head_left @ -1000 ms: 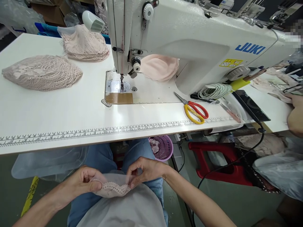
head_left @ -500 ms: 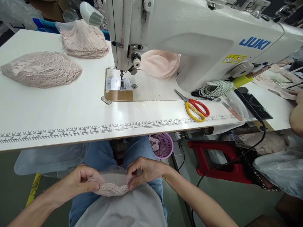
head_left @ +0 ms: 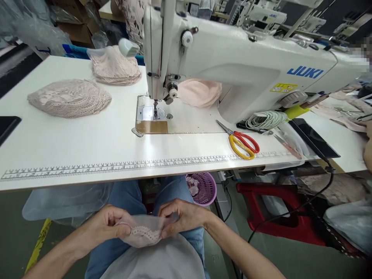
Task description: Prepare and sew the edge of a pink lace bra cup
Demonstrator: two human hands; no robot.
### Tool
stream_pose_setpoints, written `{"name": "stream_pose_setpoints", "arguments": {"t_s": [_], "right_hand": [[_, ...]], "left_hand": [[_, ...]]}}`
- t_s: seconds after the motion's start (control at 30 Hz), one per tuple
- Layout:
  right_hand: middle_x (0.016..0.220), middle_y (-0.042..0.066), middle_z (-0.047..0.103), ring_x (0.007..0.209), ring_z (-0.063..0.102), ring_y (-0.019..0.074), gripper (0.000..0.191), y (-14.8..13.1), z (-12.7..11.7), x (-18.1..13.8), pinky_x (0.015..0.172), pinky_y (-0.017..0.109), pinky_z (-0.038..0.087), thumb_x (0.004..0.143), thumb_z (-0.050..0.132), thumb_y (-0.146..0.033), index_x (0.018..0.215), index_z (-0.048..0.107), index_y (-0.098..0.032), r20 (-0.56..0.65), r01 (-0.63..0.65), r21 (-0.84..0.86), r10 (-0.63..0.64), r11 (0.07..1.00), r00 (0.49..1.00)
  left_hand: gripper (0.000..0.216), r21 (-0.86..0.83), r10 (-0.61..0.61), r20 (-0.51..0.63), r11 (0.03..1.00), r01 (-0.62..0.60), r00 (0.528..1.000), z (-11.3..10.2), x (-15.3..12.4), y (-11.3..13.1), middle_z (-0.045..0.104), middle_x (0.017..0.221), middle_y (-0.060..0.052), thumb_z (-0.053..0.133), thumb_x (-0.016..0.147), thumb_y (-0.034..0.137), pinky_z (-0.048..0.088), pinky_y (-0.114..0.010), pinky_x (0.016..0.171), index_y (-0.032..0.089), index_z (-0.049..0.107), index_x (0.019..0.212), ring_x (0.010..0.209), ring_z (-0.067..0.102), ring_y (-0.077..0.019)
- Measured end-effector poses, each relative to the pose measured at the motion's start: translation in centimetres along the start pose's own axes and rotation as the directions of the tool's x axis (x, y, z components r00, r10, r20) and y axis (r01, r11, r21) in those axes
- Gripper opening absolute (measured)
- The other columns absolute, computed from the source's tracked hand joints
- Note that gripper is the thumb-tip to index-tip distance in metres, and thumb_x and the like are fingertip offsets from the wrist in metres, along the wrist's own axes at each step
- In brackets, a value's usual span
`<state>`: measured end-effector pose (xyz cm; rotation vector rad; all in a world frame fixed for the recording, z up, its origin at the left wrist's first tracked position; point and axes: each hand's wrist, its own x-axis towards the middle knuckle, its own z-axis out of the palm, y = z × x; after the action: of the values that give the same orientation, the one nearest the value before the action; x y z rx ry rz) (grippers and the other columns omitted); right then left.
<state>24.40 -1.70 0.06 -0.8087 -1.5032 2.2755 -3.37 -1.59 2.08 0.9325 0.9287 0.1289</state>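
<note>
A sheer, pale pink piece of fabric with a scalloped lace edge [head_left: 144, 233] is stretched between my hands over my lap, below the table edge. My left hand [head_left: 114, 224] pinches its left end between thumb and fingers. At the other end, my right hand [head_left: 177, 219] grips the fabric, thumb in front. Beyond them stands a white sewing machine [head_left: 247, 58], with its presser foot [head_left: 156, 110] over the metal needle plate. Folded peach fabric [head_left: 200, 93] lies under the machine's arm.
On the table [head_left: 72, 143] rest two stacks of lace pieces, one nearer [head_left: 69, 99], one farther [head_left: 116, 66]. Scissors [head_left: 242, 144] and a coil of cord [head_left: 266, 119] lie right. Below are a purple basket [head_left: 207, 190], a red stool [head_left: 286, 217] and a clear plastic bin [head_left: 66, 199].
The camera view has tilted up, showing more of the room behind the machine. Both hands still hold the lace-edged fabric over the lap, its sheer part now spread a little more.
</note>
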Motion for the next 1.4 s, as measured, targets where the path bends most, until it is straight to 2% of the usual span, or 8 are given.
{"name": "stream_pose_setpoints", "arguments": {"t_s": [0.37, 0.67, 0.73, 0.93, 1.13, 1.23, 1.3, 1.4], "right_hand": [[0.059, -0.002, 0.046, 0.055, 0.038, 0.0089, 0.056, -2.4, 1.0, 1.1, 0.052, 0.021, 0.029, 0.086, 0.058, -0.066, 0.071, 0.063, -0.013, -0.401, 0.110, -0.211, -0.188, 0.971, 0.897], [0.077, 0.004, 0.061, 0.077, 0.057, 0.0172, 0.041, -7.3, 1.3, 1.0, 0.073, 0.026, 0.042, 0.101, 0.044, -0.047, 0.086, 0.069, -0.017, -0.511, 0.366, -0.433, -0.559, 0.824, 0.653], [0.071, 0.002, 0.052, 0.070, 0.049, 0.0146, 0.046, -7.3, 0.8, 1.9, 0.066, 0.024, 0.039, 0.099, 0.046, -0.053, 0.075, 0.060, -0.017, -0.591, 0.408, -0.365, -0.547, 0.837, 0.593], [0.067, -0.003, 0.029, 0.063, 0.022, 0.0112, 0.053, -6.8, -0.8, 3.4, 0.056, 0.023, 0.023, 0.092, 0.053, -0.064, 0.068, 0.036, -0.019, -0.659, 0.502, -0.119, -0.447, 0.856, 0.605], [0.066, -0.004, 0.030, 0.063, 0.024, 0.0106, 0.055, -7.2, -1.0, 2.5, 0.058, 0.023, 0.024, 0.091, 0.054, -0.064, 0.067, 0.036, -0.018, -0.612, 0.458, -0.149, -0.446, 0.876, 0.653], [0.066, -0.003, 0.039, 0.064, 0.034, 0.0107, 0.054, -7.8, -0.9, 1.7, 0.062, 0.023, 0.029, 0.089, 0.058, -0.063, 0.065, 0.042, -0.017, -0.556, 0.421, -0.179, -0.445, 0.889, 0.702], [0.070, 0.001, 0.051, 0.069, 0.045, 0.0130, 0.053, -8.4, -0.7, 1.0, 0.067, 0.025, 0.036, 0.089, 0.059, -0.062, 0.065, 0.046, -0.017, -0.496, 0.402, -0.209, -0.451, 0.891, 0.741], [0.083, 0.005, 0.063, 0.078, 0.056, 0.0165, 0.046, -9.2, -0.2, -0.2, 0.075, 0.028, 0.042, 0.094, 0.053, -0.056, 0.068, 0.048, -0.018, -0.378, 0.417, -0.285, -0.501, 0.863, 0.779]], "left_hand": [[0.071, -0.095, 0.137, 0.000, 0.986, -0.136, 0.991, 0.8, 1.1, 2.8, 0.072, 0.099, -0.008, 0.088, 0.060, 0.063, 0.047, -0.025, 0.075, 0.018, 0.071, 0.113, 0.093, 0.063, -0.0263], [0.064, 0.076, 0.217, -0.245, 0.976, -0.205, 0.945, -2.9, -2.0, 7.4, 0.074, 0.097, -0.008, 0.079, 0.067, 0.070, 0.049, -0.026, 0.069, 0.021, 0.073, 0.108, 0.085, 0.066, -0.0271], [0.060, 0.218, 0.258, -0.350, 0.957, -0.189, 0.901, -5.4, -3.4, 9.2, 0.074, 0.098, -0.004, 0.077, 0.070, 0.069, 0.050, -0.025, 0.070, 0.021, 0.074, 0.106, 0.086, 0.066, -0.0264], [0.055, 0.522, 0.551, -0.690, 0.828, -0.204, 0.469, -16.1, -6.6, 15.8, 0.074, 0.103, 0.000, 0.065, 0.072, 0.073, 0.052, -0.024, 0.078, 0.026, 0.071, 0.101, 0.105, 0.065, -0.0279], [0.071, 0.866, 0.769, -0.500, 0.451, 0.218, 0.399, -15.2, -4.4, 17.4, 0.062, 0.124, -0.008, 0.041, 0.086, 0.068, 0.026, -0.064, 0.106, 0.009, 0.067, 0.117, 0.128, 0.042, -0.0483], [0.060, 0.919, 0.820, -0.260, 0.372, -0.129, 0.510, -7.3, -1.7, 14.0, 0.051, 0.142, -0.007, 0.050, 0.089, 0.063, 0.024, -0.048, 0.116, 0.022, 0.060, 0.132, 0.136, 0.038, -0.0363], [0.075, 0.637, 0.616, -0.251, 0.686, -0.352, 0.747, -2.0, 0.2, 11.4, 0.049, 0.145, -0.006, 0.066, 0.081, 0.066, 0.037, -0.041, 0.108, 0.031, 0.046, 0.144, 0.131, 0.044, -0.0345], [0.082, 0.130, 0.459, -0.082, 0.885, -0.447, 0.885, 2.7, 2.4, 8.7, 0.065, 0.117, -0.009, 0.081, 0.064, 0.068, 0.048, -0.033, 0.087, 0.025, 0.058, 0.130, 0.105, 0.059, -0.0304]]}}
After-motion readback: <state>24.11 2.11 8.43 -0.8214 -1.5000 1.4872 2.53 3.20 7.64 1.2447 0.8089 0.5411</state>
